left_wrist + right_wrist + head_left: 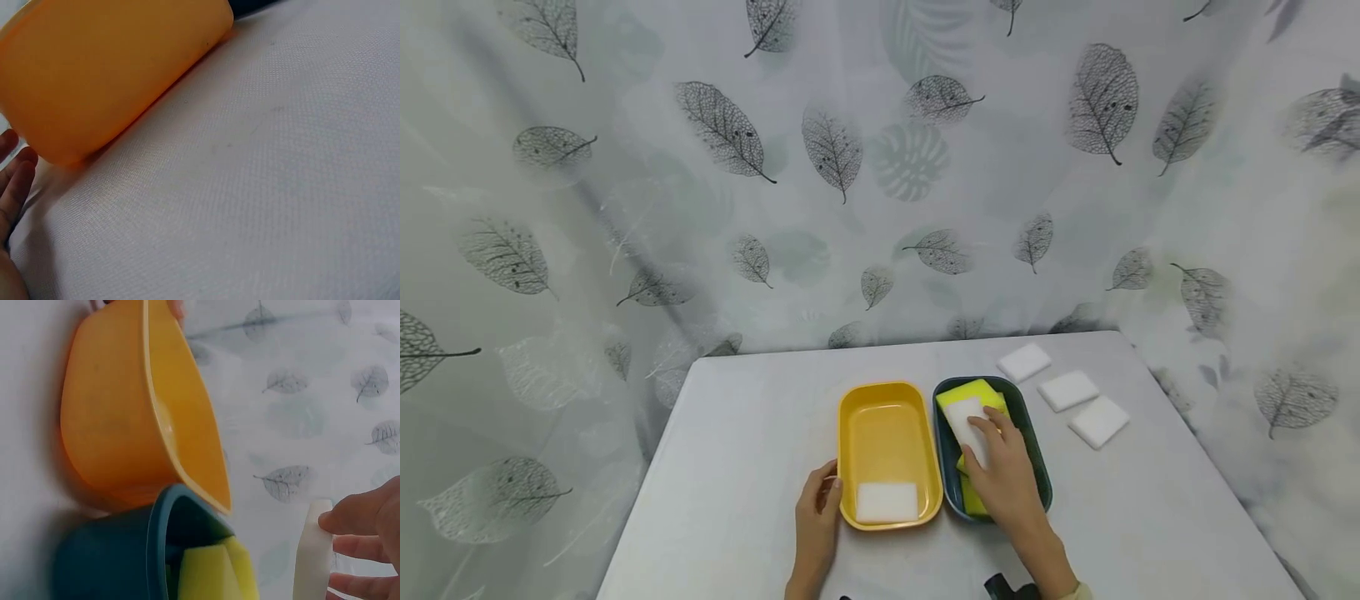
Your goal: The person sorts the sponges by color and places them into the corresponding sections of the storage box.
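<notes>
My right hand (1003, 471) pinches a white sponge (964, 421) between thumb and fingers. In the right wrist view, this white block (312, 556) is held above the rim of the dark green tub (1037, 458). Yellow sponges (973, 498) lie inside that tub, partly hidden by the hand. To its left stands a yellow tub (887, 433), with another white sponge (887, 502) lying flat at its near end. My left hand (817, 512) rests at the yellow tub's left side, its fingers (19, 181) loosely extended beside the wall.
Three white sponges (1069, 390) lie on the white table (737, 450), right of the dark green tub. A dark object (1009, 587) shows at the near edge beside my right wrist. A leaf-patterned curtain (880, 208) hangs behind the table and at its sides.
</notes>
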Motion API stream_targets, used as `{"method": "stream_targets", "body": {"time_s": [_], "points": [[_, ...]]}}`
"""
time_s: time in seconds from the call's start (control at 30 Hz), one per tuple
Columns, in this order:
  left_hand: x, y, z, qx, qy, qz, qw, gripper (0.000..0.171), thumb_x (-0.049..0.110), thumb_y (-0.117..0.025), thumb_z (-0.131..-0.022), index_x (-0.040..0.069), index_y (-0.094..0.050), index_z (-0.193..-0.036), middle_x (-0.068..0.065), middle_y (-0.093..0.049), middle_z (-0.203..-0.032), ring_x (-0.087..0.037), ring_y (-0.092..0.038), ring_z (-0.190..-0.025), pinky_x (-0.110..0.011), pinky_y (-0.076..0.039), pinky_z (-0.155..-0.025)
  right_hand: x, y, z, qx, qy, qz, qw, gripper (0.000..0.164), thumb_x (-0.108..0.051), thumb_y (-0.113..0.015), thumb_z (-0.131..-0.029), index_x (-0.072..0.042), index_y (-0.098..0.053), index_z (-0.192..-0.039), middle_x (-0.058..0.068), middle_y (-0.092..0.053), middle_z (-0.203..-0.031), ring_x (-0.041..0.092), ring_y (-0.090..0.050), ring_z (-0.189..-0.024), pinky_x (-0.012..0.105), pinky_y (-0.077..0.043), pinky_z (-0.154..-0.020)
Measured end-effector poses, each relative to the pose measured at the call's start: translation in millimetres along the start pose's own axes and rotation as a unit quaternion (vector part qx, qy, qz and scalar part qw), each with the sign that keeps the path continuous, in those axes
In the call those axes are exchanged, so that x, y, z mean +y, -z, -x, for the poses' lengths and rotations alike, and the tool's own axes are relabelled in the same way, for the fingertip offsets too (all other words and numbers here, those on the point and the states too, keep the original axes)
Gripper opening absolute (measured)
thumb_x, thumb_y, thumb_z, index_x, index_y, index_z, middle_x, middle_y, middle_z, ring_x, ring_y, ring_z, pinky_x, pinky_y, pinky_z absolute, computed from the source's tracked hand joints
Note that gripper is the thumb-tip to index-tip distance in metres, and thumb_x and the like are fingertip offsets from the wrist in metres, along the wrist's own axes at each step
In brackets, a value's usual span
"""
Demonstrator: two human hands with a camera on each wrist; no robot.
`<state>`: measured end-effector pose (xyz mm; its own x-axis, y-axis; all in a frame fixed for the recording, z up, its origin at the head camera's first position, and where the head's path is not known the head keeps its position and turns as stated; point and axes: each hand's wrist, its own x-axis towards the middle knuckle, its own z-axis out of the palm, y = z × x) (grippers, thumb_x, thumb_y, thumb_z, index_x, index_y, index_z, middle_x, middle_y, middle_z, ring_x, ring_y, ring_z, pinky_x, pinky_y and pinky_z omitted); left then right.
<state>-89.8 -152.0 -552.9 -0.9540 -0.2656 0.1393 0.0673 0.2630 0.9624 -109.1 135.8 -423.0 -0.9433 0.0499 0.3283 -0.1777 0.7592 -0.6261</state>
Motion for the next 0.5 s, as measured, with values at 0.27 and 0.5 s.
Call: {"method": "stream_targets", "body": {"time_s": [0.27,0.5], "points": [[-1.7,2.4,0.8,0.003,-0.001,0.005,1.0000,0.028,0.028,-0.063,-0.105,0.027,-0.068,-0.133,0.005,-0.071,-0.126,-0.007,-0.065,-0.105,-0.018,-0.054,-0.087,-16.0,-16.1,-4.9,-0.036,0.022,0.001,0.999,0.053,-0.014,-0.082,-0.089,-0.001,-0.061,-0.136,0.024,-0.055,-0.148,0.044,-0.057,-0.131,0.058,-0.054,-0.104],[-1.0,1.1,0.8,0.000,-0.003,0.007,1.0000,0.027,0.028,-0.063,-0.105,0.027,-0.068,-0.132,0.004,-0.071,-0.125,-0.007,-0.065,-0.104,-0.018,-0.054,-0.086,-28.2,-31.1,-6.8,-0.070,0.050,-0.004,0.996,0.055,-0.017,-0.082,-0.090,-0.004,-0.060,-0.139,0.017,-0.060,-0.143,0.035,-0.058,-0.131,0.053,-0.053,-0.108]]}}
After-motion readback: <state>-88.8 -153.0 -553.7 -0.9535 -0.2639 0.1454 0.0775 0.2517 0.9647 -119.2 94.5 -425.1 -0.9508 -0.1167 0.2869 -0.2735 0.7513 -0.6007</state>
